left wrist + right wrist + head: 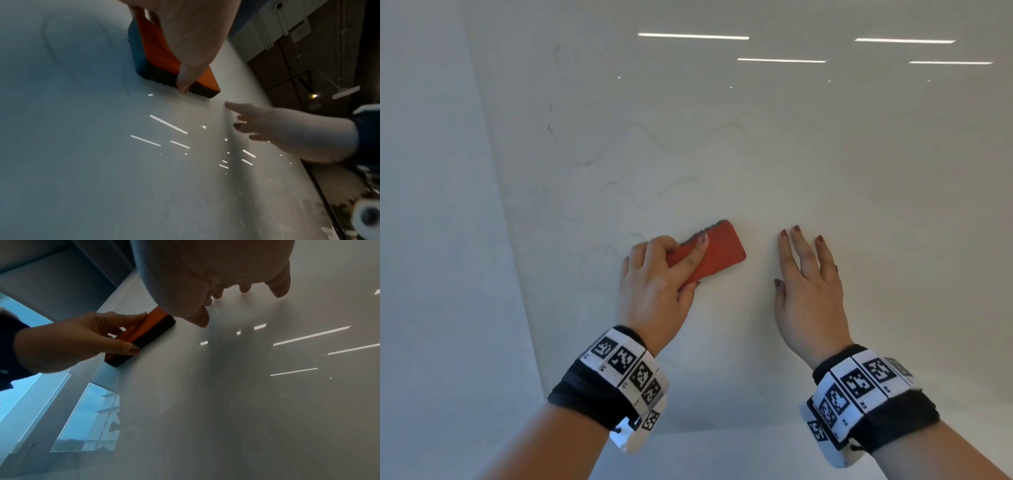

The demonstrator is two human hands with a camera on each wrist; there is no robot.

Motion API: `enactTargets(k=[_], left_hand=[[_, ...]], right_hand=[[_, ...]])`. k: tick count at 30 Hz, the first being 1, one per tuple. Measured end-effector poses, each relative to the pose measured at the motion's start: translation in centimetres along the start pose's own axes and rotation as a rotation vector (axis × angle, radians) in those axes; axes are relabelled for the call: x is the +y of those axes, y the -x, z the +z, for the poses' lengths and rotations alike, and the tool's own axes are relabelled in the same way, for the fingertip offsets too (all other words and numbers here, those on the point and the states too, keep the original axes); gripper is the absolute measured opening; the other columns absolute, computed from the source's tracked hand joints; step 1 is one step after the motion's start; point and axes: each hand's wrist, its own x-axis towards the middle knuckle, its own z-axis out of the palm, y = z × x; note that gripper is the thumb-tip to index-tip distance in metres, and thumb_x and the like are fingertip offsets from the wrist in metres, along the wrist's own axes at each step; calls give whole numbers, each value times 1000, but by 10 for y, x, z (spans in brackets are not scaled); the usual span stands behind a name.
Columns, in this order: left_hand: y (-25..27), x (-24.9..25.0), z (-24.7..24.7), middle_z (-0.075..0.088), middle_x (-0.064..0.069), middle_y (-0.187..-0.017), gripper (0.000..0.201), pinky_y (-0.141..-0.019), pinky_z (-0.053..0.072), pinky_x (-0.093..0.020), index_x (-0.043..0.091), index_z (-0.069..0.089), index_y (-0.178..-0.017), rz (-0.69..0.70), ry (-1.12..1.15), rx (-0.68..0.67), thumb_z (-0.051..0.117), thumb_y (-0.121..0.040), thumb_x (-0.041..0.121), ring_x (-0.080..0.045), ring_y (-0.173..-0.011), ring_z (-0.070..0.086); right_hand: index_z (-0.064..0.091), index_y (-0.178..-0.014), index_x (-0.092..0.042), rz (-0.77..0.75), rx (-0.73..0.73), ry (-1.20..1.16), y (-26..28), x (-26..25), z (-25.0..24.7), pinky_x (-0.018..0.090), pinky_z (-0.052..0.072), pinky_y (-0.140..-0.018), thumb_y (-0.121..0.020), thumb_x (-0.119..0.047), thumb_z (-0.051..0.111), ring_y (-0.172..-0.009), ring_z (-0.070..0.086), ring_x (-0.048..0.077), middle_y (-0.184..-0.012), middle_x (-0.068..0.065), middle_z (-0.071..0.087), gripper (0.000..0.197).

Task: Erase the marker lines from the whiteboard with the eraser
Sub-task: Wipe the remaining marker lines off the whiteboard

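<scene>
A red-orange eraser [714,251] with a dark felt underside [162,76] lies flat against the whiteboard [791,154]. My left hand [657,274] grips it, fingers over its back and thumb at its lower edge; the right wrist view shows that grip on the eraser [141,335] too. Faint wavy marker lines [592,150] remain up and left of the eraser, and a faint loop [599,263] sits just left of my left hand. My right hand [808,274] lies flat on the board to the eraser's right, fingers straight and spread.
The board's left edge [493,192] meets a pale wall. Ceiling lights reflect in the glossy surface at upper right [780,60]. A window [86,418] shows beyond the board's edge in the right wrist view.
</scene>
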Motion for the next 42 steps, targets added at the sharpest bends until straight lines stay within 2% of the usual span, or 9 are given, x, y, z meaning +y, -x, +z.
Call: enactTargets(k=[5, 7, 11, 13, 18, 24, 29, 36, 42], left_hand=[[36, 3, 10, 48, -4, -108, 70, -79, 45, -42, 34, 52, -131, 43, -14, -62, 80, -68, 24, -26, -94, 43], [32, 1, 4, 51, -7, -106, 69, -78, 45, -42, 31, 54, -131, 11, -32, -25, 80, -68, 24, -27, -93, 43], [-23, -13, -20, 49, -14, -108, 65, -79, 42, -43, 25, 52, -135, -169, -79, 126, 76, -74, 28, -31, -91, 42], [-56, -15, -31, 48, -15, -110, 63, -82, 42, -44, 24, 51, -136, -195, -90, 164, 73, -77, 30, -33, -93, 43], [-94, 11, -27, 47, -12, -112, 66, -80, 42, -42, 28, 45, -139, -139, -84, 134, 70, -78, 34, -33, -94, 45], [-57, 49, 5, 51, -7, -108, 68, -76, 44, -39, 30, 50, -135, 26, -97, 20, 75, -72, 32, -25, -92, 42], [-56, 42, 1, 51, -8, -107, 68, -76, 44, -39, 29, 49, -136, 6, -125, 52, 76, -73, 33, -25, -92, 45], [-123, 36, -21, 48, -13, -111, 65, -79, 44, -42, 25, 46, -138, -139, -138, 170, 70, -79, 37, -32, -94, 47], [-146, 72, -8, 50, -10, -107, 67, -75, 43, -39, 27, 47, -137, -36, -152, 147, 72, -75, 36, -30, -90, 47]], right_hand=[[23, -151, -19, -25, 1, 14, 0, 4, -6, 59, 28, -107, -88, -10, 54, -142, 17, 34, -157, -2, 19, 70], [24, -151, -20, -39, 0, 28, 0, 6, -8, 59, 29, -107, -88, -12, 54, -141, 19, 33, -157, -3, 19, 70], [27, -150, -19, -58, 11, 60, -2, 10, -9, 59, 33, -104, -87, -12, 56, -138, 25, 34, -155, 0, 26, 69], [29, -149, -19, -67, 20, 65, -3, 10, -9, 59, 33, -104, -86, -12, 57, -138, 26, 34, -154, 0, 28, 70], [36, -146, -17, -110, 68, 37, -4, 14, -10, 59, 31, -105, -84, -9, 60, -135, 31, 34, -151, 1, 34, 67], [37, -146, -13, -125, 129, -26, -18, 17, -15, 59, 33, -103, -83, -7, 61, -133, 29, 34, -149, 5, 35, 67], [32, -148, -16, -118, 105, 3, -26, 30, -18, 59, 31, -105, -84, -10, 61, -139, 24, 35, -153, 4, 29, 70], [33, -148, -18, -162, 92, 40, -27, 38, -19, 58, 31, -106, -88, -14, 53, -139, 26, 33, -154, 1, 29, 64], [36, -147, -17, -206, 119, 34, -27, 43, -17, 58, 31, -106, -85, -11, 56, -137, 30, 34, -152, 0, 32, 65]])
